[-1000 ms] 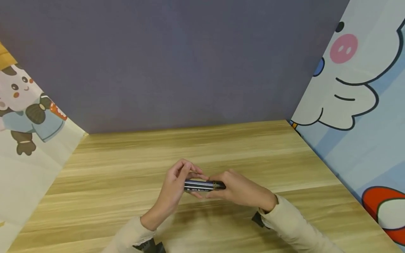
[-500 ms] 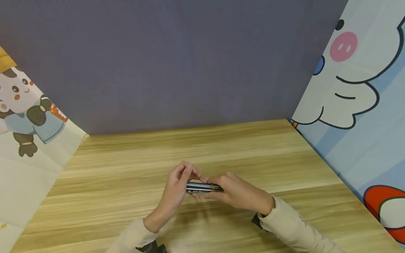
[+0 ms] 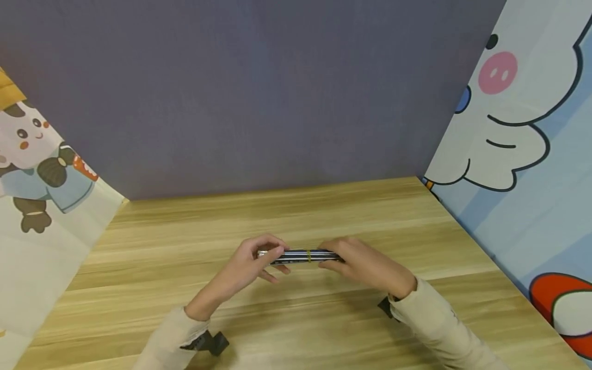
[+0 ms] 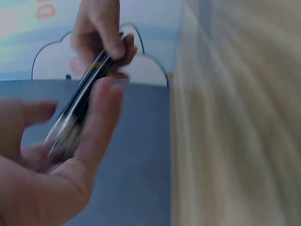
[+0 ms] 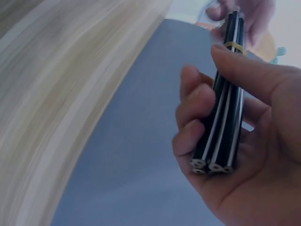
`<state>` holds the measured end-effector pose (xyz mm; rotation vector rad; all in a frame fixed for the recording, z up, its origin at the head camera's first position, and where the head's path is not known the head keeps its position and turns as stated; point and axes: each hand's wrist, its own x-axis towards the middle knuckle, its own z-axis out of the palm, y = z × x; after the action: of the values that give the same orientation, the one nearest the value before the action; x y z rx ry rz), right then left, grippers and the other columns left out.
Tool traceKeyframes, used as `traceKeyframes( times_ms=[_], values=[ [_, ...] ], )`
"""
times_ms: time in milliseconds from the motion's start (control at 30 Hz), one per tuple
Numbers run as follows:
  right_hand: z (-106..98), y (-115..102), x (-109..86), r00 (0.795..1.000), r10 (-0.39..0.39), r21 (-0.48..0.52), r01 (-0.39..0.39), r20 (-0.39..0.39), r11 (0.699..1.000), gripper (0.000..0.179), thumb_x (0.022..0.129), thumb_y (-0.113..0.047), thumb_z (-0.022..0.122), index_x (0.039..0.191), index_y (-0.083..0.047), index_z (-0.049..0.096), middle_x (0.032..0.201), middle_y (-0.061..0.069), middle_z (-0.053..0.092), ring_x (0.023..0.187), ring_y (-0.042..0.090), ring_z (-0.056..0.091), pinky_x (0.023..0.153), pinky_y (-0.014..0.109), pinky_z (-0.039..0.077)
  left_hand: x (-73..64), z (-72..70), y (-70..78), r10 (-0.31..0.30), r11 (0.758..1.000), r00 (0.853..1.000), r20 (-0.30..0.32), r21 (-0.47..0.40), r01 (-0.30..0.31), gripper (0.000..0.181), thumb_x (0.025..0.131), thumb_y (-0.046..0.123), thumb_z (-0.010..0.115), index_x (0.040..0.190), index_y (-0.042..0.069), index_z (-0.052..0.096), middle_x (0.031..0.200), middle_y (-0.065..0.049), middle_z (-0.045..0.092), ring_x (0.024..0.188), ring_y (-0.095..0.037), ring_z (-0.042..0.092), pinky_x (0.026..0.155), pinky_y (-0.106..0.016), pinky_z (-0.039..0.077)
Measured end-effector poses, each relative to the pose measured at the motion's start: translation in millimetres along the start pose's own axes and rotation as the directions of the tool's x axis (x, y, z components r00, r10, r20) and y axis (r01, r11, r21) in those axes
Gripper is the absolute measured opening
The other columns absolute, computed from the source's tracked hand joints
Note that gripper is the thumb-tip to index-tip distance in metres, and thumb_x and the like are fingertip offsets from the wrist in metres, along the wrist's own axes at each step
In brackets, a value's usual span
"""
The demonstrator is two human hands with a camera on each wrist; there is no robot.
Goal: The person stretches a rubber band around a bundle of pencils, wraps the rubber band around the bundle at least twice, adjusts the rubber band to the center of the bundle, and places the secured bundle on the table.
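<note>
A bundle of black-and-white striped pencils [image 3: 298,256], with a yellow rubber band [image 3: 309,256] round its middle, is held level above the wooden table [image 3: 277,318]. My right hand [image 3: 365,262] grips its right end; in the right wrist view, the thumb presses near the band and curled fingers [image 5: 195,101] wrap the other side. Flat pencil ends with pale wood show near that palm. At the left end, my left hand [image 3: 247,262] has its thumb across the bundle, fingers curving behind and below. The left wrist view is blurred; pale, shiny tips sit between that thumb and the fingers.
A dark grey panel [image 3: 259,103] stands along the table's back edge. Cartoon-printed walls flank both sides, with a pig face [image 3: 498,73] on the right. Black straps with small dark blocks [image 3: 210,343] show at the sleeve cuffs.
The bundle has moved up and away from the body. My left hand has shifted left, its thumb now across the bundle, and my right hand slightly right, so more pencil length and the band show between them.
</note>
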<state>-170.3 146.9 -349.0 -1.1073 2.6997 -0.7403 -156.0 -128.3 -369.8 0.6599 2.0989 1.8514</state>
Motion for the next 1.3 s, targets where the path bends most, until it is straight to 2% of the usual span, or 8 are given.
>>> traceKeyframes(
  times_ms=[100, 167, 233, 367, 500, 733, 867, 1300],
  values=[
    [1.0, 4.2, 0.5, 1.000, 0.017, -0.027, -0.017, -0.010, 0.999, 0.011, 0.095, -0.024, 0.069, 0.105, -0.019, 0.070, 0.088, -0.016, 0.065, 0.061, 0.001, 0.053, 0.053, 0.022, 0.048, -0.8, -6.0, -0.7, -0.013, 0.992, 0.999, 0.048, 0.123, 0.007, 0.029, 0.101, 0.017, 0.060, 0.125, 0.001, 0.062, 0.110, -0.019, 0.067, 0.088, -0.037, 0.071, 0.069, -0.046, 0.063],
    [2.5, 6.7, 0.9, 0.999, 0.031, -0.032, -0.031, 0.011, 0.999, 0.013, 0.095, -0.026, 0.069, 0.105, -0.018, 0.070, 0.088, -0.016, 0.065, 0.062, 0.000, 0.054, 0.054, 0.022, 0.048, -1.5, -7.9, -3.0, -0.001, 0.970, 0.999, 0.045, 0.244, -0.010, 0.028, 0.098, 0.015, 0.064, 0.124, 0.004, 0.064, 0.109, -0.014, 0.069, 0.088, -0.033, 0.071, 0.070, -0.041, 0.063],
    [4.6, 9.4, 1.3, 0.998, 0.043, -0.023, -0.042, 0.040, 0.999, 0.014, 0.095, -0.026, 0.070, 0.106, -0.017, 0.071, 0.086, -0.013, 0.065, 0.061, 0.002, 0.053, 0.053, 0.023, 0.046, -1.9, -8.5, -6.8, 0.029, 0.918, 0.999, 0.034, 0.394, -0.041, 0.027, 0.095, 0.013, 0.068, 0.121, 0.007, 0.067, 0.108, -0.009, 0.071, 0.092, -0.028, 0.070, 0.074, -0.036, 0.062],
    [10.8, 16.9, 3.3, 0.996, 0.054, -0.024, -0.053, 0.077, 0.998, 0.012, 0.093, -0.020, 0.072, 0.104, -0.015, 0.071, 0.082, -0.010, 0.064, 0.059, 0.003, 0.051, 0.052, 0.023, 0.044, -2.0, -6.6, -15.1, 0.100, 0.763, 0.994, 0.040, 0.639, -0.102, 0.031, 0.088, 0.008, 0.075, 0.118, 0.009, 0.068, 0.107, -0.002, 0.073, 0.099, -0.017, 0.068, 0.084, -0.030, 0.058],
    [18.2, 25.9, 7.9, 0.996, 0.039, -0.060, -0.034, 0.079, 0.998, 0.012, 0.090, -0.016, 0.075, 0.101, -0.015, 0.072, 0.087, -0.008, 0.066, 0.065, 0.002, 0.054, 0.055, 0.023, 0.047, -1.3, -2.2, -20.8, 0.095, 0.678, 0.993, 0.065, 0.726, -0.113, 0.038, 0.084, 0.000, 0.077, 0.120, 0.003, 0.065, 0.105, -0.006, 0.073, 0.098, -0.020, 0.069, 0.085, -0.034, 0.059],
    [29.3, 34.5, 10.7, 0.996, 0.015, -0.087, -0.008, 0.084, 0.996, 0.019, 0.087, -0.015, 0.078, 0.105, -0.012, 0.072, 0.095, -0.004, 0.069, 0.072, 0.001, 0.056, 0.061, 0.022, 0.050, -0.6, 2.7, -29.6, 0.112, 0.550, 0.990, 0.083, 0.824, -0.132, 0.040, 0.080, 0.001, 0.080, 0.117, 0.003, 0.066, 0.110, -0.009, 0.072, 0.098, -0.022, 0.069, 0.083, -0.034, 0.060],
    [33.1, 36.9, 10.1, 0.997, 0.016, -0.108, -0.007, 0.080, 0.994, 0.017, 0.087, -0.014, 0.078, 0.103, -0.012, 0.073, 0.094, -0.004, 0.068, 0.070, 0.001, 0.055, 0.058, 0.022, 0.048, 1.3, 4.6, -34.9, 0.122, 0.529, 0.985, 0.120, 0.832, -0.167, 0.039, 0.079, 0.000, 0.081, 0.116, 0.002, 0.067, 0.106, -0.009, 0.073, 0.095, -0.020, 0.070, 0.079, -0.030, 0.060],
    [35.7, 40.3, 4.5, 0.999, 0.028, -0.160, -0.021, 0.043, 0.987, 0.017, 0.086, -0.011, 0.079, 0.101, -0.011, 0.073, 0.096, 0.000, 0.070, 0.077, 0.007, 0.061, 0.060, 0.023, 0.052, 5.6, 5.2, -36.1, 0.103, 0.577, 0.983, 0.153, 0.796, -0.185, 0.044, 0.080, -0.008, 0.074, 0.121, 0.002, 0.063, 0.109, -0.010, 0.072, 0.099, -0.025, 0.069, 0.085, -0.035, 0.060]
  ],
)
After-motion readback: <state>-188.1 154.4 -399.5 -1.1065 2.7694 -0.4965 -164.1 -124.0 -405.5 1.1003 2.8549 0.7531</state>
